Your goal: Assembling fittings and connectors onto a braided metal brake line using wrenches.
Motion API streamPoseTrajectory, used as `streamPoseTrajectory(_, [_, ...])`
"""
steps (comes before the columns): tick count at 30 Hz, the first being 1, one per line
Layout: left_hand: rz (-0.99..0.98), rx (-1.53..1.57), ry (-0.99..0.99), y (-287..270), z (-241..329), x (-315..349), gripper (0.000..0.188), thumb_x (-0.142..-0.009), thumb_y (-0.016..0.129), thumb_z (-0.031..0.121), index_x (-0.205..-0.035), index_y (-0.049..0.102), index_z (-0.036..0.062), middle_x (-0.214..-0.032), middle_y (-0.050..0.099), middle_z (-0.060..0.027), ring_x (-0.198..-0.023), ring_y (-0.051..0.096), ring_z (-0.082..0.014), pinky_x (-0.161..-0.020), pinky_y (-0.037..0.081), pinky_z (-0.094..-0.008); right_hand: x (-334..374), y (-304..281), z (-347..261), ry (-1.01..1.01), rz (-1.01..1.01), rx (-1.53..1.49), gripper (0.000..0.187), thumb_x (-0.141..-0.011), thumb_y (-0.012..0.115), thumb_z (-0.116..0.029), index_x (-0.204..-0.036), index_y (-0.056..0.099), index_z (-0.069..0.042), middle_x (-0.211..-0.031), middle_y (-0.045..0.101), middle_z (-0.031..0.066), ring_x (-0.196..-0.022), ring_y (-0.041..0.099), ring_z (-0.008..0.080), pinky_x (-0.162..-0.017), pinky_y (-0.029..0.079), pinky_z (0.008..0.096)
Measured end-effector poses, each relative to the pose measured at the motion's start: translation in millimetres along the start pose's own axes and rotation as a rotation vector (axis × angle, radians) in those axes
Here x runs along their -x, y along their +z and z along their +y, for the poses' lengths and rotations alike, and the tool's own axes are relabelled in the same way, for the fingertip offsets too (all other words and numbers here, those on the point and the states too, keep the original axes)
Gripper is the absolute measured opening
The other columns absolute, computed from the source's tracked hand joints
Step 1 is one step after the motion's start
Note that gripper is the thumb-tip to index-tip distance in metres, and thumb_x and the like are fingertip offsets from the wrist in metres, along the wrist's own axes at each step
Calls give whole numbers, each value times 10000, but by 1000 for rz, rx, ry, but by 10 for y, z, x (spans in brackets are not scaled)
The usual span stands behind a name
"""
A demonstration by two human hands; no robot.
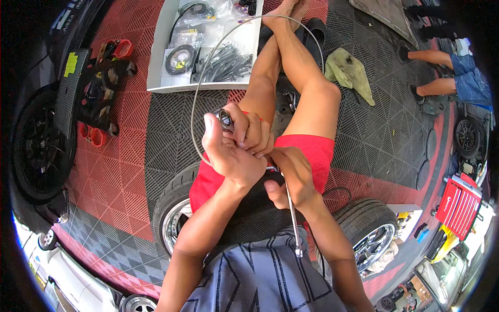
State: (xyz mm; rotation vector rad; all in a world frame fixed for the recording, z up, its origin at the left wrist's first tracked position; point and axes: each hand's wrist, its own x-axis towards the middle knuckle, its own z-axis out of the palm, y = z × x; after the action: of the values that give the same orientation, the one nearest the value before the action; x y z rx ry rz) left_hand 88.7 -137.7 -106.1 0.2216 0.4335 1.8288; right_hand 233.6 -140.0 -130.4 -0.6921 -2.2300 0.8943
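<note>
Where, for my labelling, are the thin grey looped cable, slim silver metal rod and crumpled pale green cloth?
Thin grey looped cable (pixel 192 115): head view, left side of its loop.
Slim silver metal rod (pixel 293 218): head view, middle of its shaft.
Crumpled pale green cloth (pixel 348 76): head view, its middle.

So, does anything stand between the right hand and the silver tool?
Nothing visible: the silver tool lies against the right hand. The thin cable loops out past the left hand, not between them.
</note>
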Motion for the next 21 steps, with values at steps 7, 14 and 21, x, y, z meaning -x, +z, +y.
streamPoseTrajectory(7, [4, 75, 19, -55, 104, -74, 499, -913, 326, 544, -644, 331, 124, -506, 275, 30, -439, 208, -90, -410, 217, -249, 42, 8, -26, 126, 162, 144, 342, -852, 570, -166, -1070, 537, 94, -941, 580, 234, -786, 597, 362, -703, 503, 404])
streamPoseTrajectory(14, [-51, 82, 91, -52, 186, -81, 491, -912, 351, 542, -657, 338, 122, -529, 281, 31, -472, 251, -87, -433, 238, -241, 23, -62, -54, 217, 141, 146, 335, -835, 556, -83, -1110, 516, 104, -881, 594, 222, -746, 609, 341, -695, 511, 382])
streamPoseTrajectory(21, [-120, 29, 8, 51, 708, -171, 313, -954, 403, 261, -676, 350, 127, -549, 296, 36, -466, 259, -68, -432, 271, -234, 55, -113, -29, 334, 248, 16, 296, -845, 544, -33, -1108, 532, 103, -886, 611, 203, -755, 629, 304, -694, 514, 359])
